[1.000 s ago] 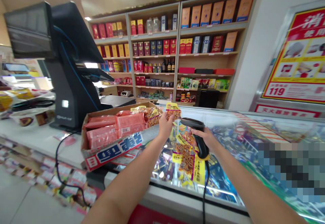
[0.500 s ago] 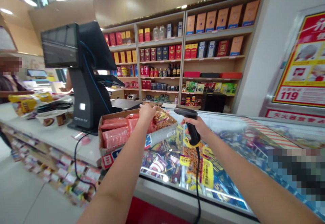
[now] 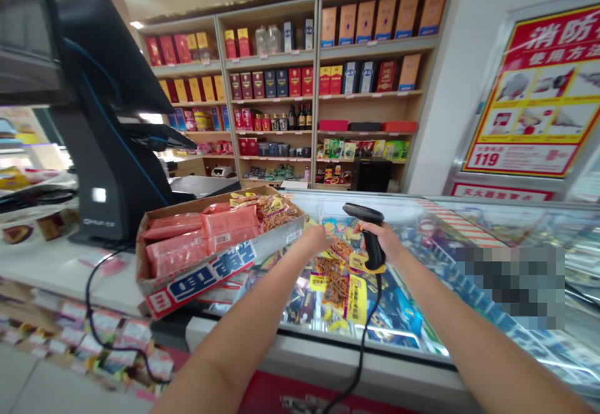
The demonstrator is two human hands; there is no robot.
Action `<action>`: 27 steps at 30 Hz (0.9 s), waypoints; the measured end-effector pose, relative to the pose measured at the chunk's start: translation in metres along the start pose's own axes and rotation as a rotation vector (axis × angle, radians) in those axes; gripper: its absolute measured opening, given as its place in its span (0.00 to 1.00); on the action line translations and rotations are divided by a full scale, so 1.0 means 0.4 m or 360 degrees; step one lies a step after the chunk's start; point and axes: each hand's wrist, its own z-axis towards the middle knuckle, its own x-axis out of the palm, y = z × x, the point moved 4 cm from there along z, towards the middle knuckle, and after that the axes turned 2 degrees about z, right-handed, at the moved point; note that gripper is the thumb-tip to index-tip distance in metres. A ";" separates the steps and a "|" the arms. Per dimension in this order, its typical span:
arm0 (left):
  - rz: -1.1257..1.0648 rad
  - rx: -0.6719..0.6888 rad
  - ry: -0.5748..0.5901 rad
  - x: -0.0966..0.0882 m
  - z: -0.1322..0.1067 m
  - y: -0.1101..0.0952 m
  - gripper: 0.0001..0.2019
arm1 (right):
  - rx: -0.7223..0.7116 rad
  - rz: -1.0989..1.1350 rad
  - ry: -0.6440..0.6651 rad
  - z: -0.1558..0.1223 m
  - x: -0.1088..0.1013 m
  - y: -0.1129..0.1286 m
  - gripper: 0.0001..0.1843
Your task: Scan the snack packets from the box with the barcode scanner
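Note:
In my right hand is a black barcode scanner, gripped by its handle with the head pointing left and its cable hanging down over the counter front. My left hand is closed above the glass counter, beside the right end of an open carton. Whatever its fingers hold, if anything, is hidden. Pink packs and brown snack packets fill the carton. More snack packets, with yellow labels, lie on the glass below both hands.
A dark point-of-sale terminal stands on the white counter at left. The glass display counter runs right, with colourful packets inside. Shelves of boxes and bottles line the back wall. A red and yellow poster hangs at right.
My left hand has moved from over the carton to the right, above the glass near the scanner. The view has turned right; the scanner stays in my right hand.

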 end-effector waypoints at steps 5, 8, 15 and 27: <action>0.0218 -0.0160 0.0213 0.063 -0.006 0.021 0.17 | 0.0008 -0.0018 -0.0040 0.004 -0.048 -0.056 0.13; 0.0026 -0.0175 0.0262 0.061 -0.006 0.038 0.09 | 0.0068 0.0011 -0.0006 0.006 -0.045 -0.070 0.12; -0.1038 0.0054 0.0001 0.045 0.001 0.046 0.04 | 0.0344 0.0431 0.0002 -0.002 -0.025 -0.077 0.08; -0.1984 0.0393 -0.0218 0.016 -0.007 0.021 0.11 | 0.0038 0.0435 0.0296 -0.023 0.002 -0.060 0.13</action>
